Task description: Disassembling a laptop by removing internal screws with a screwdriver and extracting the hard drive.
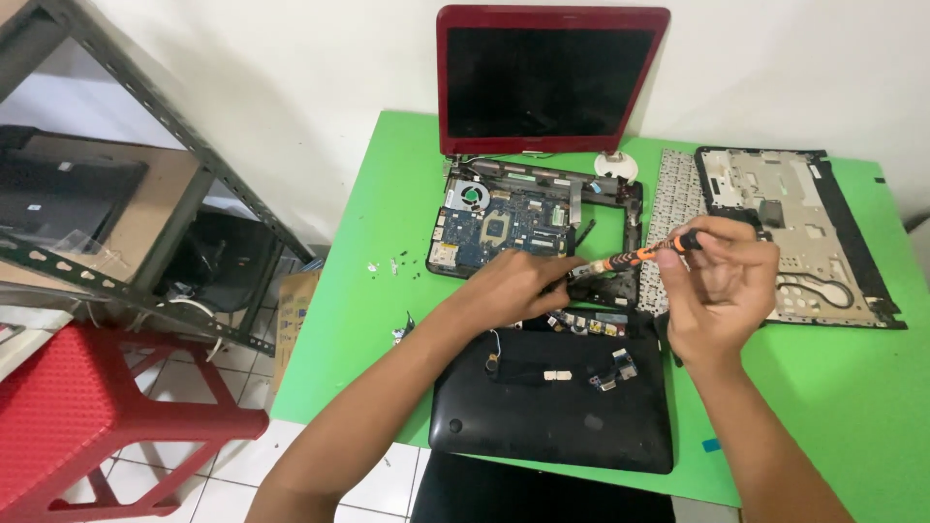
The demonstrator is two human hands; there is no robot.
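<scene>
My right hand (722, 291) is closed around an orange-and-black screwdriver (639, 256), its tip angled down at the opened laptop base (535, 221) on the green counter (358, 242). My left hand (513, 286) rests there, fingers curled, beside the tip.

My left hand (509, 286) reaches forward from a bare forearm that runs up from the lower left, palm down, fingers curled and pressed low. My right hand (722, 286) is raised on a bent wrist, its forearm coming up from the lower right. Its fingers are pinched together in a tight grip near my thumb.
</scene>
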